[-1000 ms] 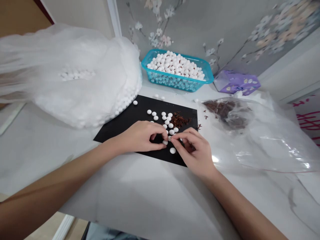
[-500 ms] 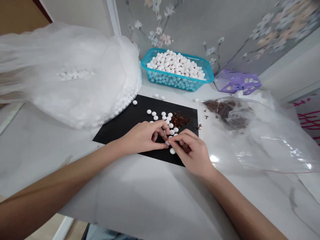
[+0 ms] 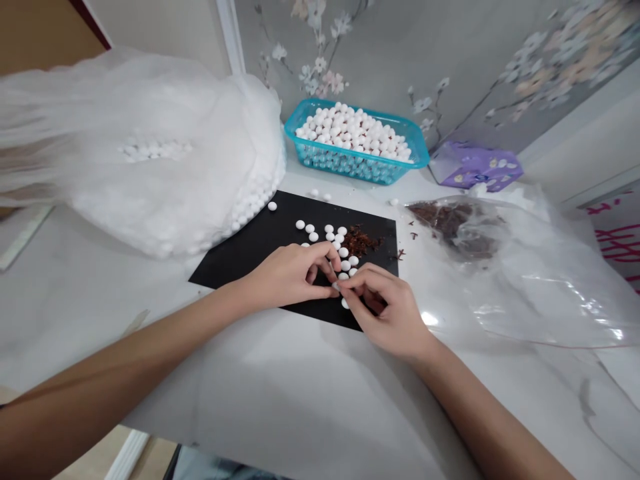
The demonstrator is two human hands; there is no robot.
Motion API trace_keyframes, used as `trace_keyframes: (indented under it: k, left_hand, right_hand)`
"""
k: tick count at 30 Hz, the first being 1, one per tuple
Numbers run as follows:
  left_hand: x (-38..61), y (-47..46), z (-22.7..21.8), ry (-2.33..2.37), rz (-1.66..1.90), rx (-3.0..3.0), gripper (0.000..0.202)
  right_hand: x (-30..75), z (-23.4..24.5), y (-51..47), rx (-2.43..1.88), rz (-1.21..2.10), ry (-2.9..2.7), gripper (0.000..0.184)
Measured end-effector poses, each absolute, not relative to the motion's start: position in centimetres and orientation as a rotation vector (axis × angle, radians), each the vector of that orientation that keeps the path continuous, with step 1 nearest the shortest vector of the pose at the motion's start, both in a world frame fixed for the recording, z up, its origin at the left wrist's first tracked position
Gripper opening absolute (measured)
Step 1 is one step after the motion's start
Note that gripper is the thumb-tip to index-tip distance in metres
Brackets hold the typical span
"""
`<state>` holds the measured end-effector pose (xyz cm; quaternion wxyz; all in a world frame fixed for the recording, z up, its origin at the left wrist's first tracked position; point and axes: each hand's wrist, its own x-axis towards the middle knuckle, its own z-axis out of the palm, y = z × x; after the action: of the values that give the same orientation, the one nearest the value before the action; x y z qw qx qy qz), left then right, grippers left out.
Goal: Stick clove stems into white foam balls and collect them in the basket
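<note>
My left hand (image 3: 293, 275) pinches a small white ball (image 3: 336, 287) between thumb and fingertips, low over a black sheet (image 3: 240, 250). The fingertips of my right hand (image 3: 393, 307) are pressed together against that same ball; whatever they hold is too small and covered to make out. Loose white balls (image 3: 345, 265) lie on the sheet just beyond my fingers, some partly hidden by them. Beside these balls is a little heap of reddish-brown, T-shaped bits (image 3: 363, 241).
At the left bulges a big translucent bag (image 3: 175, 193) of white balls. A blue plastic basket (image 3: 357, 155) full of balls with brown specks stands at the back. Rightward lie a purple tissue pack (image 3: 477, 165) and a clear bag (image 3: 530, 267) containing brown bits.
The right fingertips have shifted very slightly at the ball, while the left hand keeps its pinch. The whole view has drifted a little.
</note>
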<state>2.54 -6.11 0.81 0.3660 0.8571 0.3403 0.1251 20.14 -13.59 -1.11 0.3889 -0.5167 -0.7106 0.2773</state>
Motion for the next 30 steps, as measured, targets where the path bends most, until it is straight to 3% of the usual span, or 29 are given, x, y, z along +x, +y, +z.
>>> trace_keyframes:
  k: [17,30]
  left_hand:
    - [2.82,-6.38,0.96,0.931,0.316,2.189,0.026]
    - [2.9,-6.49,0.96,0.949,0.316,2.188,0.025]
  right_hand:
    - [19.95,-0.77,-13.59,-1.359,0.689,-1.927,0.005]
    - [20.37,-0.69,-13.43,-1.285,0.807,-1.834,0.012]
